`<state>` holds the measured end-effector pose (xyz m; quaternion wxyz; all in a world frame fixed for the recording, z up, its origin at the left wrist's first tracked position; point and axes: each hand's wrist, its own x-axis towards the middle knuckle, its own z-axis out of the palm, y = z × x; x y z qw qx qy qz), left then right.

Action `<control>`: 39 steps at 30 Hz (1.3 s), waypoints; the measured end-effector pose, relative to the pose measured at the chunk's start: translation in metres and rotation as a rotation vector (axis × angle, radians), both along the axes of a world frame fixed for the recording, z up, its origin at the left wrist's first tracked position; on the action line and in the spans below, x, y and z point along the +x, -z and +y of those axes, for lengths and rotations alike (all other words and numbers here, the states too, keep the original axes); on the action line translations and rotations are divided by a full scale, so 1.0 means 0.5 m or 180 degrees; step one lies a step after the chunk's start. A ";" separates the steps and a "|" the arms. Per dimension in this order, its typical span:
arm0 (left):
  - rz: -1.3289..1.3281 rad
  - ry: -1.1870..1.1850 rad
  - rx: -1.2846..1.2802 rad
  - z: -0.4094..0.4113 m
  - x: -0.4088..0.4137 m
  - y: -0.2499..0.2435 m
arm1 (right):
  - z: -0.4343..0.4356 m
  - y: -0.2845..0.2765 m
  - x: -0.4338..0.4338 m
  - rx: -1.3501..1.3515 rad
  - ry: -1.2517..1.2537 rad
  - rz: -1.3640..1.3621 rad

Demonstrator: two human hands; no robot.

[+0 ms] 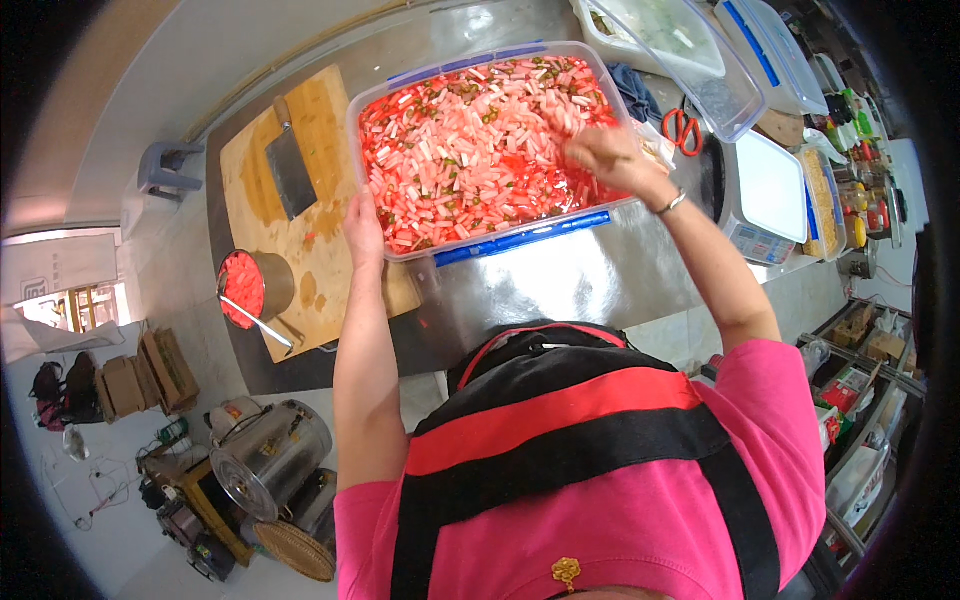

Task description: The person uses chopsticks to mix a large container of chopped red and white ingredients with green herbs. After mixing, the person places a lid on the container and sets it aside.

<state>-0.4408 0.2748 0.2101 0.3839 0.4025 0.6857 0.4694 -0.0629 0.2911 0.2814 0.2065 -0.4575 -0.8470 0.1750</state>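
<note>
A large clear plastic tub (358,172) with blue clips stands on the steel table, filled with chopped pale-pink vegetable pieces (465,142) and green pepper slices in red liquid. My left hand (364,225) holds the tub's left wall near its front corner. At the tub's right side, my right hand (604,157) is over the pieces with its fingers bent down; its fingertips are blurred among them, and whether they grip any cannot be told.
Left of the tub, a wooden cutting board (330,112) bears a cleaver (291,172) and a steel pot (277,285) of red pieces with a ladle. Red-handled scissors (682,133), a weighing scale (761,244) and a tilted clear lid (720,97) are at right.
</note>
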 end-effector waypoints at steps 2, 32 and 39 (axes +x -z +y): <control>-0.0014 -0.0002 0.0018 0.007 -0.004 0.010 | -0.042 0.035 0.001 -0.0425 0.0093 0.0594; -0.0008 0.0084 -0.0020 -0.006 0.001 -0.014 | 0.074 -0.189 -0.107 -0.1498 0.0930 0.1470; -0.0136 0.0002 0.0044 -0.005 0.012 -0.016 | 0.072 -0.021 -0.228 -0.0862 0.0358 0.1444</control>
